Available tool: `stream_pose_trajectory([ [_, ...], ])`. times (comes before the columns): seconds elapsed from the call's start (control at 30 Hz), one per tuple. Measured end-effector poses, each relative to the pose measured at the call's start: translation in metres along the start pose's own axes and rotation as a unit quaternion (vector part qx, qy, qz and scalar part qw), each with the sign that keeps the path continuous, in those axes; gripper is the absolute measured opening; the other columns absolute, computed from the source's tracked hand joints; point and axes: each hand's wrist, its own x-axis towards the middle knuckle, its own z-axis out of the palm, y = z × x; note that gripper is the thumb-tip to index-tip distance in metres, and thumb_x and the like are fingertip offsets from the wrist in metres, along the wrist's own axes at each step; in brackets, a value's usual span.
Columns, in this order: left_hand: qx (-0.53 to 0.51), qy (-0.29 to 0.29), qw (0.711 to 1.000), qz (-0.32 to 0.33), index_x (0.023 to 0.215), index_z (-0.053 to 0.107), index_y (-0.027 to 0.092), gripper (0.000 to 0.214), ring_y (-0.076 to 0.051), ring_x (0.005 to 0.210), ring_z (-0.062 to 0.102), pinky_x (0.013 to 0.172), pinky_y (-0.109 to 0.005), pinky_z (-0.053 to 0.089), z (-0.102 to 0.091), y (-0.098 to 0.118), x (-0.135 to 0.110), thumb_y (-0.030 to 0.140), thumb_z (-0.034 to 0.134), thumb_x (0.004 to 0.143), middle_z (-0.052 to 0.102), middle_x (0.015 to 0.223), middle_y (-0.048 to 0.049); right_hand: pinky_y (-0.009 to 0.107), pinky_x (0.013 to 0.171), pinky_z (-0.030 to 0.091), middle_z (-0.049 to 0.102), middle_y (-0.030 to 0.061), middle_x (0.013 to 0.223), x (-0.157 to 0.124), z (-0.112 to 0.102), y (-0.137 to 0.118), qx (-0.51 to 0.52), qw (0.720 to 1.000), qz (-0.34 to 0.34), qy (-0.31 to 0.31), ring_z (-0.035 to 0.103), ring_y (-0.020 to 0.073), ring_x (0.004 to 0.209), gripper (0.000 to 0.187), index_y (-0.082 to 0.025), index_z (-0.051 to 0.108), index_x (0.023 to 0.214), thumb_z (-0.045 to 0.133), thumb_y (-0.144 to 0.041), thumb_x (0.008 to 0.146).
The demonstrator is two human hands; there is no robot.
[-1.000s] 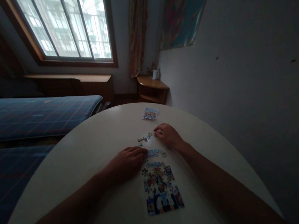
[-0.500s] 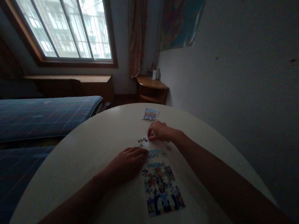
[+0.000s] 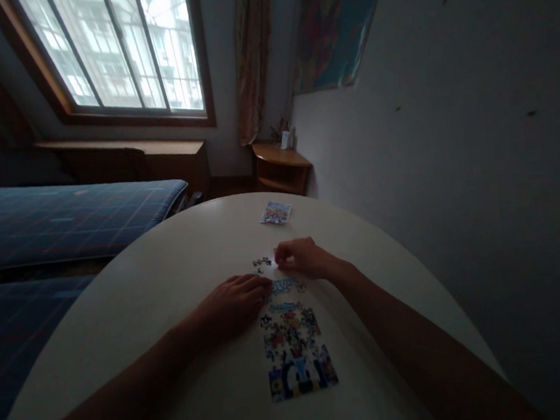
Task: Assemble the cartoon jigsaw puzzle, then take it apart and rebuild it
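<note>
Puzzle (image 3: 298, 368), partly joined, lies on the counter (image 3: 180, 245) on your side of both grips. Your left grip (image 3: 239, 300) rests palm down, fingertips at the left end of the blue lettered strip (image 3: 285, 286); I cannot tell whether it pinches anything. Your right grip (image 3: 300, 258) is curled narrow, thumb close to forefinger, with loose pieces (image 3: 263, 262) just to its left — too dim to tell if one sits inside. Expect each piece to be light, thin and fairly stiff, likely cardboard, with knobs that could bend or fray if forced. They would probably slide easily on this smooth top. Take one by opposite edges, between thumb and fingertip, clear of the knobs. Shift the joined part flat, pressed from above with spread fingers — lifting by one corner could pull it apart.
</note>
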Motion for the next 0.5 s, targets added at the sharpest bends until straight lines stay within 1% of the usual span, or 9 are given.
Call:
stream_pose_trajectory([
  [0.07, 0.001, 0.002, 1.0, -0.001, 0.121, 0.056, 0.017, 0.028, -0.024, 0.118, 0.06, 0.099, -0.045, 0.052, 0.0, 0.0, 0.0, 0.012, 0.046, 0.095, 0.062, 0.128, -0.01, 0.029, 0.079, 0.048, 0.076, 0.003, 0.095, -0.014, 0.004, 0.003, 0.073, 0.996, -0.009, 0.041, 0.068, 0.0153, 0.083, 0.017, -0.022, 0.073, 0.103, 0.068, -0.023, 0.087],
  [0.1, 0.001, 0.005, 1.0, -0.001, 0.121, 0.056, 0.018, 0.028, -0.023, 0.117, 0.06, 0.099, -0.044, 0.051, 0.0, 0.0, -0.001, 0.012, 0.046, 0.095, 0.062, 0.129, -0.0096, 0.029, 0.077, 0.049, 0.076, 0.0036, 0.095, -0.022, 0.007, 0.004, 0.12, 0.991, -0.013, 0.065, 0.068, 0.0155, 0.082, 0.017, -0.021, 0.074, 0.102, 0.065, -0.023, 0.088],
  [0.13, 0.002, 0.007, 1.0, -0.001, 0.121, 0.056, 0.019, 0.028, -0.023, 0.117, 0.06, 0.1, -0.044, 0.051, 0.001, -0.001, -0.001, 0.012, 0.047, 0.095, 0.062, 0.129, -0.0093, 0.03, 0.078, 0.05, 0.077, 0.0042, 0.097, -0.03, 0.009, 0.005, 0.158, 0.984, -0.012, 0.087, 0.069, 0.0161, 0.084, 0.017, -0.021, 0.074, 0.102, 0.063, -0.023, 0.089],
  [0.17, 0.002, 0.008, 1.0, -0.001, 0.122, 0.056, 0.019, 0.029, -0.023, 0.117, 0.06, 0.1, -0.044, 0.051, 0.001, -0.001, -0.002, 0.012, 0.047, 0.095, 0.062, 0.129, -0.009, 0.031, 0.079, 0.05, 0.077, 0.0043, 0.098, -0.038, 0.012, 0.005, 0.185, 0.978, -0.006, 0.099, 0.069, 0.017, 0.085, 0.017, -0.022, 0.075, 0.102, 0.063, -0.024, 0.089],
  [0.23, 0.0, 0.005, 1.0, -0.001, 0.123, 0.055, 0.02, 0.031, -0.022, 0.118, 0.059, 0.1, -0.043, 0.051, 0.003, -0.002, -0.003, 0.012, 0.048, 0.094, 0.061, 0.131, -0.0084, 0.032, 0.078, 0.051, 0.077, 0.005, 0.095, -0.054, 0.016, 0.003, 0.225, 0.967, 0.029, 0.114, 0.07, 0.018, 0.083, 0.016, -0.021, 0.075, 0.098, 0.062, -0.026, 0.089],
  [0.33, 0.004, 0.002, 1.0, -0.001, 0.125, 0.054, 0.02, 0.032, -0.022, 0.119, 0.059, 0.1, -0.043, 0.051, 0.005, -0.004, -0.004, 0.012, 0.048, 0.094, 0.06, 0.132, -0.008, 0.03, 0.072, 0.051, 0.076, 0.0046, 0.088, -0.07, 0.022, 0.002, 0.236, 0.958, 0.072, 0.146, 0.068, 0.0166, 0.075, 0.017, -0.019, 0.073, 0.098, 0.061, -0.024, 0.088],
  [0.43, 0.013, 0.006, 1.0, 0.002, 0.124, 0.054, 0.019, 0.03, -0.023, 0.119, 0.059, 0.1, -0.043, 0.051, 0.006, -0.005, -0.004, 0.012, 0.046, 0.095, 0.06, 0.131, -0.009, 0.027, 0.066, 0.048, 0.073, 0.0022, 0.081, -0.074, 0.027, 0.003, 0.233, 0.956, 0.072, 0.163, 0.063, 0.0147, 0.068, 0.024, -0.02, 0.072, 0.109, 0.056, -0.024, 0.09],
  [0.5, 0.016, 0.007, 1.0, 0.003, 0.124, 0.055, 0.019, 0.03, -0.023, 0.118, 0.059, 0.1, -0.042, 0.051, 0.006, -0.004, -0.004, 0.013, 0.046, 0.096, 0.061, 0.131, -0.0097, 0.027, 0.064, 0.046, 0.071, 0.002, 0.08, -0.073, 0.03, 0.006, 0.228, 0.958, 0.066, 0.163, 0.06, 0.0141, 0.066, 0.028, -0.021, 0.072, 0.111, 0.054, -0.022, 0.09],
])
